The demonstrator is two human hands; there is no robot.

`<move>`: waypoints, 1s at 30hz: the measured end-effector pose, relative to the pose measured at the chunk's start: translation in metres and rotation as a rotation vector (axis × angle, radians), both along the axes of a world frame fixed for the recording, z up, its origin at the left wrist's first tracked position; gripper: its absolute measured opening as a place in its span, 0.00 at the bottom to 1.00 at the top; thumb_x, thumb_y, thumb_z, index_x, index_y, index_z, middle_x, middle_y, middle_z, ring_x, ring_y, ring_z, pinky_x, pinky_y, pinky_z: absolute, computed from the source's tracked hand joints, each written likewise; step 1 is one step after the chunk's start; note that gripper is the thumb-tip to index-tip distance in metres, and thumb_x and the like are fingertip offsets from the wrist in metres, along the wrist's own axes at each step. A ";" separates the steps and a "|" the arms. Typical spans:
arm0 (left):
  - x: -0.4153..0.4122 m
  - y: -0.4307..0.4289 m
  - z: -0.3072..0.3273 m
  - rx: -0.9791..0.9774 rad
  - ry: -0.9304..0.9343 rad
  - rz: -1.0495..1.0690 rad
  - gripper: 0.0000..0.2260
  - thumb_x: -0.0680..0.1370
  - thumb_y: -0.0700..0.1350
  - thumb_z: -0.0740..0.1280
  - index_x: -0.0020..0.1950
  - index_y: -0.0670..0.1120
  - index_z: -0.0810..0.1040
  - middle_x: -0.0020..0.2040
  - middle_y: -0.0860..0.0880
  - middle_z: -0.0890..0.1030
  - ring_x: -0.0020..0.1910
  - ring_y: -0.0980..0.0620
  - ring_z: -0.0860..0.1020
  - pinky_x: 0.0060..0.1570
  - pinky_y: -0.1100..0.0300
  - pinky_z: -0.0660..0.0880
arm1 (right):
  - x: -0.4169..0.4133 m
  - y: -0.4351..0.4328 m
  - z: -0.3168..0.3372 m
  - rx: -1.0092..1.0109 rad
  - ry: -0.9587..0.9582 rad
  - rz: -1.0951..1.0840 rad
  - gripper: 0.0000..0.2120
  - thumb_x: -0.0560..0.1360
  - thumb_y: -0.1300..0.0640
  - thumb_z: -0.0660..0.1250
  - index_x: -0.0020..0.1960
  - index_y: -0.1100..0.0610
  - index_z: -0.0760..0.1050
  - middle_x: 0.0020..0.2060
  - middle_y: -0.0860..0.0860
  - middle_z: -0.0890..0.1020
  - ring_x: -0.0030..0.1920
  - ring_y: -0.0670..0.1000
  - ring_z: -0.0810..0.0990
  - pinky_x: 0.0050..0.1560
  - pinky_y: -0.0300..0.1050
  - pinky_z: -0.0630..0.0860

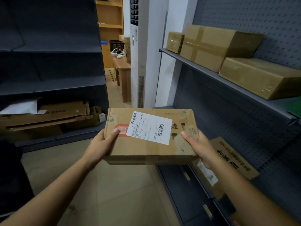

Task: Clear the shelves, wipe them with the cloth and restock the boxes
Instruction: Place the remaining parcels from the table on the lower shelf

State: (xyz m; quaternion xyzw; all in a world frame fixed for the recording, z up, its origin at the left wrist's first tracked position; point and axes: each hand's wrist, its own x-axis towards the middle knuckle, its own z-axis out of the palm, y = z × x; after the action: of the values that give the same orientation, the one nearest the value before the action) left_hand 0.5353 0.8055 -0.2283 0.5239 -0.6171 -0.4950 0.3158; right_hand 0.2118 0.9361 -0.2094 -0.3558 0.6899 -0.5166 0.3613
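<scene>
We carry a flat brown cardboard box with a white shipping label (150, 136) at the centre of the frame, in mid-air between the two shelf units. Our left hand (102, 142) and right hand (197, 144) clamp its short sides, fingers (116, 131) pressed together with thumbs on top. Three taped brown boxes (210, 46) sit on the grey metal shelf (203, 69) at upper right. We judge the risk is slippage: the grip rests only on the edges, so a tilt while reaching could drop it onto the printed cardboard box (228, 159) leaning at lower right.
</scene>
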 end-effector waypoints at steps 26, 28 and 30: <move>-0.254 -0.303 -0.066 0.008 -0.117 -0.224 0.28 0.75 0.72 0.63 0.69 0.57 0.74 0.57 0.54 0.82 0.52 0.53 0.81 0.54 0.52 0.78 | -0.202 -0.215 -0.073 0.190 -0.059 -0.300 0.32 0.73 0.38 0.73 0.72 0.48 0.68 0.59 0.47 0.80 0.54 0.48 0.79 0.50 0.49 0.79; -0.275 -0.321 -0.074 0.023 -0.118 -0.277 0.31 0.74 0.73 0.63 0.69 0.55 0.75 0.57 0.54 0.83 0.53 0.53 0.81 0.57 0.50 0.79 | -0.213 -0.221 -0.080 0.210 -0.088 -0.345 0.31 0.73 0.38 0.72 0.72 0.47 0.68 0.60 0.49 0.80 0.54 0.49 0.79 0.51 0.50 0.79; -0.298 -0.337 -0.080 0.050 -0.101 -0.340 0.27 0.76 0.68 0.64 0.68 0.53 0.75 0.55 0.55 0.83 0.51 0.54 0.82 0.52 0.55 0.78 | -0.221 -0.227 -0.090 0.228 -0.124 -0.403 0.32 0.72 0.36 0.73 0.71 0.45 0.68 0.60 0.49 0.80 0.56 0.51 0.80 0.55 0.55 0.80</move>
State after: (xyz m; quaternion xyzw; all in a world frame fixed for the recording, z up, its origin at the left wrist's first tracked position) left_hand 0.2373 0.4682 -0.3082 0.4440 -0.6994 -0.5295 0.1828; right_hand -0.0097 0.7090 -0.2991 -0.1355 0.7775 -0.5177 0.3304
